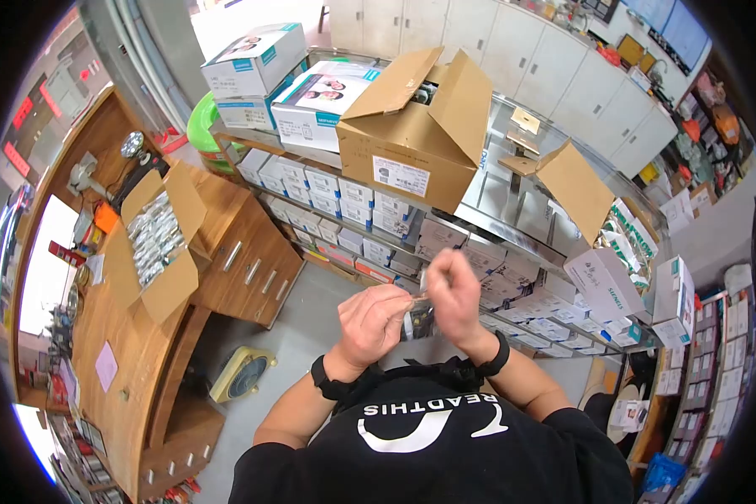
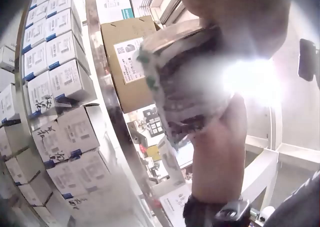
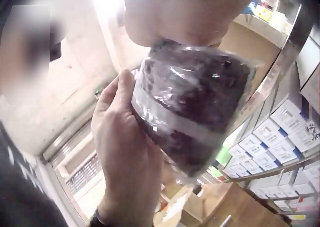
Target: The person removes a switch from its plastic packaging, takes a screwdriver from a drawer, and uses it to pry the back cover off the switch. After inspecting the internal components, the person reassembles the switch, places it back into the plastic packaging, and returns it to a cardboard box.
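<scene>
A clear plastic bag with dark contents point(image 1: 418, 321) hangs between the two hands at chest height. Fingers of my left hand point(image 1: 370, 323) pinch its upper edge, while my right hand point(image 1: 454, 298), slightly blurred, pinches beside them. Seen in the right wrist view, the bag point(image 3: 195, 102) is shiny, with a pale band across it; my left hand point(image 3: 127, 137) is at its left edge, my right hand point(image 3: 180, 14) above. The left wrist view has the bag point(image 2: 185, 87) under my left hand point(image 2: 240, 17), with glare over part of it.
An open brown carton point(image 1: 403, 151) stands on a glass counter with white boxes point(image 1: 319, 105). Farther right is an open box of packets point(image 1: 605, 281). To the left, a wooden desk point(image 1: 101, 412) bears a carton of silvery packets point(image 1: 155, 239); a fan point(image 1: 244, 374) is on the floor.
</scene>
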`<act>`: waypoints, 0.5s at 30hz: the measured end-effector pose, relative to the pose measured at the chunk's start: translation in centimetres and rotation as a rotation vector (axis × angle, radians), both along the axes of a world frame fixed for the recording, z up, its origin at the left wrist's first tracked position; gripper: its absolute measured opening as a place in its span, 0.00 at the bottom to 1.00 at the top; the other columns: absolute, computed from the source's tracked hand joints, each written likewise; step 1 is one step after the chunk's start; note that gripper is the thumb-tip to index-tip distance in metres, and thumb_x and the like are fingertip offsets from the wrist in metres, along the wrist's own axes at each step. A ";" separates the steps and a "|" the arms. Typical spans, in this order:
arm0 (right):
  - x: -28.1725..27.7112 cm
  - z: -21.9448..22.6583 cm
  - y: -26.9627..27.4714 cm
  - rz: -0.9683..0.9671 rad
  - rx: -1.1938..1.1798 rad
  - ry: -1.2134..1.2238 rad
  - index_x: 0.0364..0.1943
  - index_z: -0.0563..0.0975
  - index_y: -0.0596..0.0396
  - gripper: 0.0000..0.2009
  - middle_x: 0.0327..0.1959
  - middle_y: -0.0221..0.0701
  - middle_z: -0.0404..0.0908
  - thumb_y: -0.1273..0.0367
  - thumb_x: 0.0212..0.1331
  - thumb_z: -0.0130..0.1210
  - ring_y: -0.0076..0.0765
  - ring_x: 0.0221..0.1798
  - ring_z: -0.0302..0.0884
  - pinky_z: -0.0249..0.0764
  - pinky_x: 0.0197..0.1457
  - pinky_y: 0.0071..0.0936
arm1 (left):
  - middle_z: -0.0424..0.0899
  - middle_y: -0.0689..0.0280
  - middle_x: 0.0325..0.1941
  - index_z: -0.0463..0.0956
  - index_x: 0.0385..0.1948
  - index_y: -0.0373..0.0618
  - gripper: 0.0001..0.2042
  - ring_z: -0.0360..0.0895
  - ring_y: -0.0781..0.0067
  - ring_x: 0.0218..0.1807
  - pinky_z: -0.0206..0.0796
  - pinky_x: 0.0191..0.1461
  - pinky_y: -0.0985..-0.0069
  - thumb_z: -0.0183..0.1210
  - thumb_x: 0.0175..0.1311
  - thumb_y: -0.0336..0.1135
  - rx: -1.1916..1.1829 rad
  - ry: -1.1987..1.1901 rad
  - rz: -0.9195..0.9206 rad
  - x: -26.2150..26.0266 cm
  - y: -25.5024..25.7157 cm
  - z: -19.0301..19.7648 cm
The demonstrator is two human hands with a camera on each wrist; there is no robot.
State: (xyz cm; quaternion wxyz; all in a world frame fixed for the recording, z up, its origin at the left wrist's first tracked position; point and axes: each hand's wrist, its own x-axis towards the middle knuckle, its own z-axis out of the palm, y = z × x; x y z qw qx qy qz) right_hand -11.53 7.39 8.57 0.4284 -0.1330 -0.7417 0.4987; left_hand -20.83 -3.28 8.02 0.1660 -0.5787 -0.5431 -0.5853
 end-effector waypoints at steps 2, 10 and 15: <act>-1.6 0.4 0.9 -0.018 -0.269 0.128 0.27 0.66 0.57 0.03 0.23 0.27 0.67 0.74 0.57 0.43 0.22 0.26 0.64 0.63 0.29 0.20 | 0.77 0.61 0.26 0.70 0.27 0.41 0.07 0.76 0.64 0.27 0.69 0.29 0.76 0.58 0.46 0.21 0.022 -0.067 -0.060 -1.7 0.6 0.3; -3.9 1.5 2.0 0.587 -0.772 0.708 0.32 0.65 0.57 0.05 0.24 0.31 0.72 0.71 0.61 0.39 0.26 0.25 0.67 0.66 0.33 0.23 | 0.70 0.61 0.30 0.62 0.29 0.40 0.03 0.67 0.75 0.33 0.61 0.40 0.80 0.47 0.61 0.26 0.119 -0.772 -0.168 -5.9 2.1 -1.5; -2.9 2.2 3.1 0.162 -0.067 -0.157 0.34 0.74 0.59 0.09 0.26 0.28 0.72 0.75 0.46 0.55 0.20 0.31 0.66 0.63 0.28 0.20 | 0.71 0.61 0.30 0.63 0.29 0.40 0.03 0.68 0.74 0.33 0.62 0.40 0.80 0.48 0.60 0.25 0.134 -0.662 -0.158 -8.3 1.2 -1.4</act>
